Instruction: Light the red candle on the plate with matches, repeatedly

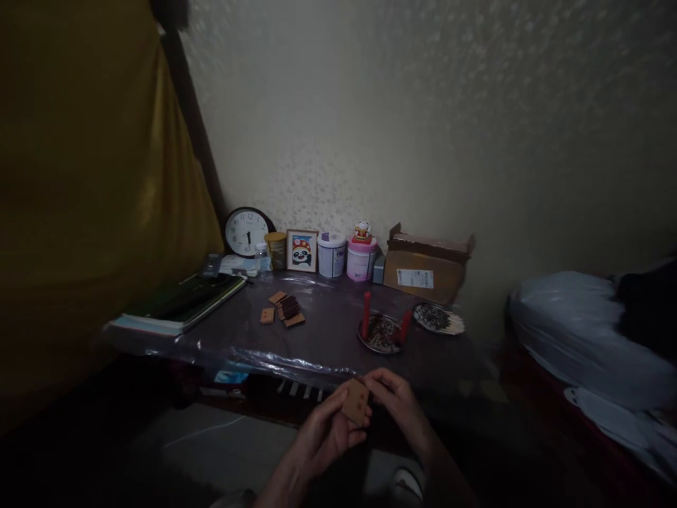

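A small tan matchbox [355,402] with reddish marks on its face is in my left hand [334,427], thumb on one side and fingers curled behind. The fingers of my right hand [399,402] are pinched together at its upper right edge; what lies between their tips is too dark to make out. Both hands are just in front of the table's near edge. Beyond them, two red candles [367,315] stand on a round metal plate [381,351] strewn with dark and pale bits. Several more matchboxes [267,315] lie in a loose pile to the left.
Dark-headed matchsticks [441,319] fill another plate at the right. Along the wall stand a clock [247,231], a framed panda picture [302,251], two tubs [331,255] and a cardboard box [423,275]. Plastic sheeting [296,363] covers the table [322,321]; a yellow curtain [100,162] hangs left.
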`<state>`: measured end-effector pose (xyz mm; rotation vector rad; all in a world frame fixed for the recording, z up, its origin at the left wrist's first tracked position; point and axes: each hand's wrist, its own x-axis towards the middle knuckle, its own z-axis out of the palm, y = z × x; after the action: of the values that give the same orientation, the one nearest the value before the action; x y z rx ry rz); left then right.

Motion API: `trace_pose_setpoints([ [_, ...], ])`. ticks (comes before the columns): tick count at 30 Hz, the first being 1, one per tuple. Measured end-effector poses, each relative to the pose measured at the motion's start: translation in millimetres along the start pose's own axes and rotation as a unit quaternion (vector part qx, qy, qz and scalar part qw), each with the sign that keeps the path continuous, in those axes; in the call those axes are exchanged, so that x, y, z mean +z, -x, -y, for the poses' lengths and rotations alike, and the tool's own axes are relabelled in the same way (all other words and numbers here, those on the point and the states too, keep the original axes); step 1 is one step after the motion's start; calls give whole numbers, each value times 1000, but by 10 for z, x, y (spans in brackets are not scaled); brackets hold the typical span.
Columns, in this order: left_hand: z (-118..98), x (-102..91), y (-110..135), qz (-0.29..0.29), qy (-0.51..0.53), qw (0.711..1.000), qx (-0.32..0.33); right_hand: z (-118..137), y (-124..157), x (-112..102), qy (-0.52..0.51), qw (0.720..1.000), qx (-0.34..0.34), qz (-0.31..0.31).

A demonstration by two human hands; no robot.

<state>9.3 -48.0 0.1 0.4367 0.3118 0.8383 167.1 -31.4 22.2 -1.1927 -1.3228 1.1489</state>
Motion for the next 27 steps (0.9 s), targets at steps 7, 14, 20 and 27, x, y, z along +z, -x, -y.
trace_pose_setpoints([
  [7,-7,21,28,-3,3,1000,-20,74,22,0,-49,997,51,2],
  [14,4,5,28,5,9,999,-36,1,-26,-70,6,1000,15,-27],
  [20,-17,-10,3,-17,-15,999,-39,-93,-38,-100,61,998,-9,-18],
  [27,22,-141,-105,-55,-167,984,19,-123,-29,-92,161,985,-53,15],
])
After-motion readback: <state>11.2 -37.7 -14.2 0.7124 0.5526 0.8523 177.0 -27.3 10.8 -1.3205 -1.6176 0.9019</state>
